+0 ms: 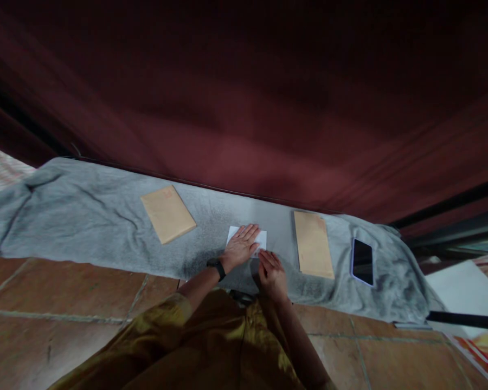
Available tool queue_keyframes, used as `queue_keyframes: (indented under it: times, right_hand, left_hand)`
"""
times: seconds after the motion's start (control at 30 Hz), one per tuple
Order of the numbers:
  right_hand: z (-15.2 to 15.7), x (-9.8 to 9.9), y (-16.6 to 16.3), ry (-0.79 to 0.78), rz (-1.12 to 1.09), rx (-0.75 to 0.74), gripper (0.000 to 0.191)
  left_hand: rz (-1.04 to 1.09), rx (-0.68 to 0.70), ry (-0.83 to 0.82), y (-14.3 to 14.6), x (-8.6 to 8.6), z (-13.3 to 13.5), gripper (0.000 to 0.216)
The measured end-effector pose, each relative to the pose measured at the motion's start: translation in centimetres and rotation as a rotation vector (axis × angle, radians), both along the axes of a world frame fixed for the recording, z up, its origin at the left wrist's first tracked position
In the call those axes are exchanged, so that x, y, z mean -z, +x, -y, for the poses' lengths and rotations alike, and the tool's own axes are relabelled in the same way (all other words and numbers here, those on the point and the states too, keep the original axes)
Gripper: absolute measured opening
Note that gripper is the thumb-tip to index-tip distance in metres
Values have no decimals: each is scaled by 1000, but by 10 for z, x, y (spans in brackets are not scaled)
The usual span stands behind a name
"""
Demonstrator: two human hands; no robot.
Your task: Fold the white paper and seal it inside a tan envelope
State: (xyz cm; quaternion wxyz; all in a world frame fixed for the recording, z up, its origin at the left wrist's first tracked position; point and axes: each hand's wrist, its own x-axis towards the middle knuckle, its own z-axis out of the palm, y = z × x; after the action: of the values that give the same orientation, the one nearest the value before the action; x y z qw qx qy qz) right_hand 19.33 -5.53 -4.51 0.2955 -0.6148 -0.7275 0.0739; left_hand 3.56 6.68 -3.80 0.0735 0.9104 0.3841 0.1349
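Two hands meet at a small piece of white paper in the middle of the cloth-covered desk. The left hand lies open and flat across it, apparently to keep it from sliding on soft fabric; the right hand, fingers bent, is at its near right edge, though whether it pinches the paper I cannot tell. One brown envelope lies to the left, another envelope to the right, probably spaced to leave the hands room. Each has a faint reddish mark at its far end, too small to read. The phone, farther right, shows a dark screen and no visible brand.
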Motion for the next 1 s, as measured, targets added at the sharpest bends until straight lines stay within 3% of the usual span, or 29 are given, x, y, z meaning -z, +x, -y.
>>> queue_keyframes:
  times: [0.4,0.77,1.0]
  right_hand:
    - [-17,-2,-1,-99,272,48,49]
    - [-55,1,19,-100,344,-4,53]
    - [-55,0,18,-110,371,2,53]
  left_hand:
    - [-28,-115,9,-56,-2,8,60]
    - [-12,-113,-3,-57,-8,18,55]
    - [27,-139,-2,-14,-2,45,52]
